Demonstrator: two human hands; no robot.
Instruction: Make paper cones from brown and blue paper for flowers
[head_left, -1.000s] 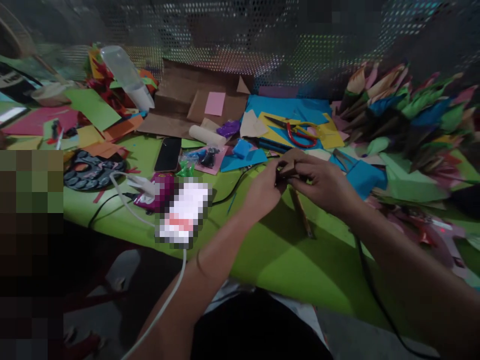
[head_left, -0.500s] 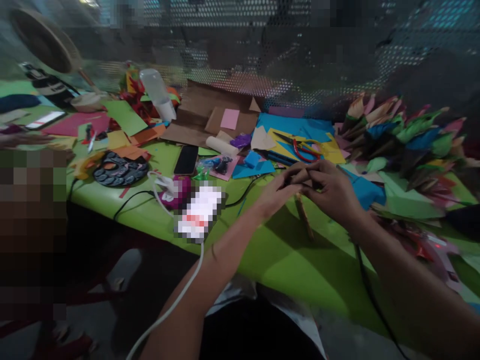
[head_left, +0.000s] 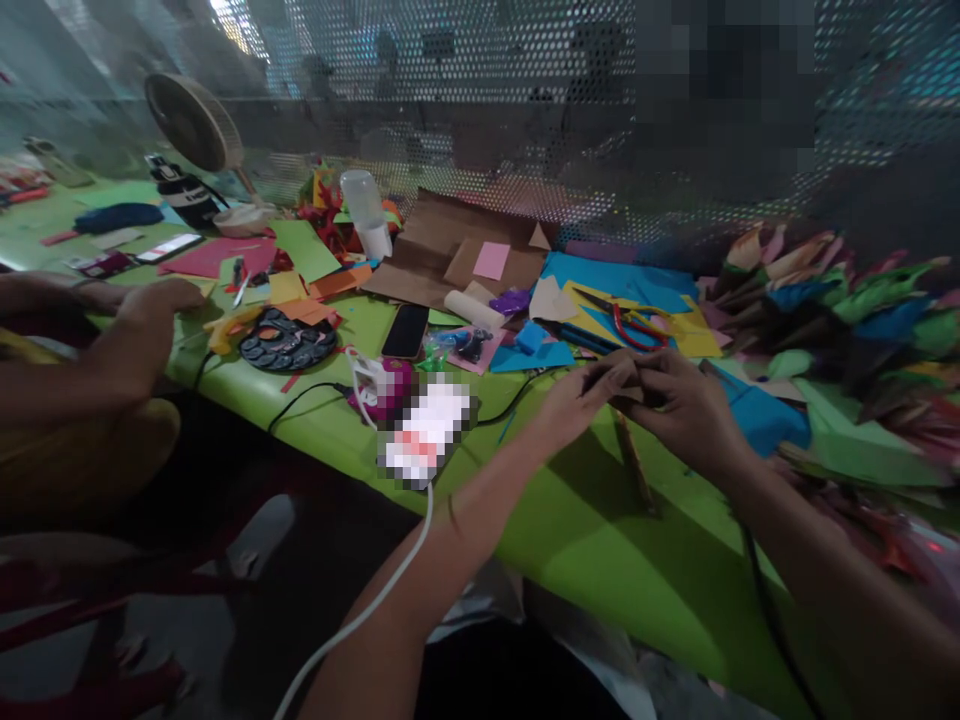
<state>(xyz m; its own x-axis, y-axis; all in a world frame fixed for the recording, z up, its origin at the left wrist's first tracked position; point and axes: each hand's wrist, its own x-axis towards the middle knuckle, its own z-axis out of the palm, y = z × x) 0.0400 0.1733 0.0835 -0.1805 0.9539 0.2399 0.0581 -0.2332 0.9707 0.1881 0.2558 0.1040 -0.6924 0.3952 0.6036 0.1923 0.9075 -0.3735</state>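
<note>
My left hand [head_left: 576, 402] and my right hand [head_left: 686, 405] meet over the green table, fingertips pressed together. Between them is a small piece of brown paper, mostly hidden by the fingers; its shape cannot be made out now. Below the hands a thin yellowish-brown stick [head_left: 634, 462] slants toward the table's front. Just behind lie red-handled pliers [head_left: 626, 322] on yellow paper [head_left: 705, 335]. Blue paper [head_left: 765, 415] lies beyond my right wrist.
Paper flowers [head_left: 847, 310] crowd the right side. A charging phone [head_left: 427, 430] lies left of my forearm, its white cable [head_left: 390, 570] crossing that arm. Brown cardboard [head_left: 427, 235], a bottle [head_left: 365, 205] and a fan [head_left: 191, 120] stand behind. Another person's arm [head_left: 112, 340] is at left.
My view has swung left, so the scene sits farther right and more of the other person's arms shows. My fingers have drawn closer together over the brown paper, covering more of it.
</note>
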